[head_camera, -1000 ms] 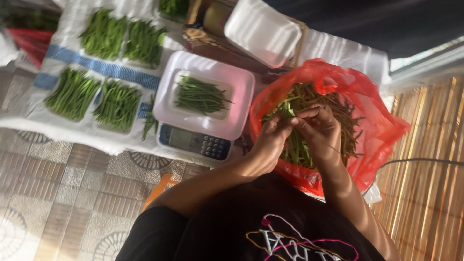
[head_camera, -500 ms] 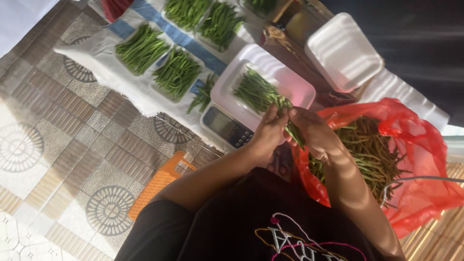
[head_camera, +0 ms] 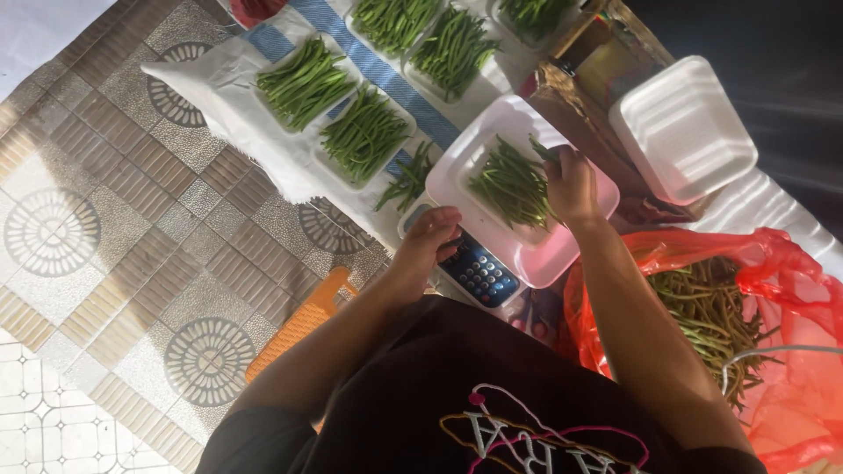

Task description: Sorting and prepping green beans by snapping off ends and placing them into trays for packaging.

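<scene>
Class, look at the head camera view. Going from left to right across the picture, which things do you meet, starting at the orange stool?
Orange stool → left hand on the weighing scale → white tray of green beans → right hand → empty white foam tray → red plastic bag of beans.

Green beans [head_camera: 511, 183] lie in a white foam tray [head_camera: 549, 254] beside a red plastic bag [head_camera: 790, 290]. The floor tiles [head_camera: 97, 237] show grey-brown stripes and round medallions. The scale's keypad [head_camera: 479, 270] looks blue, perhaps.

Head camera looks steeply down, close over the tray [head_camera: 553, 254].
</scene>
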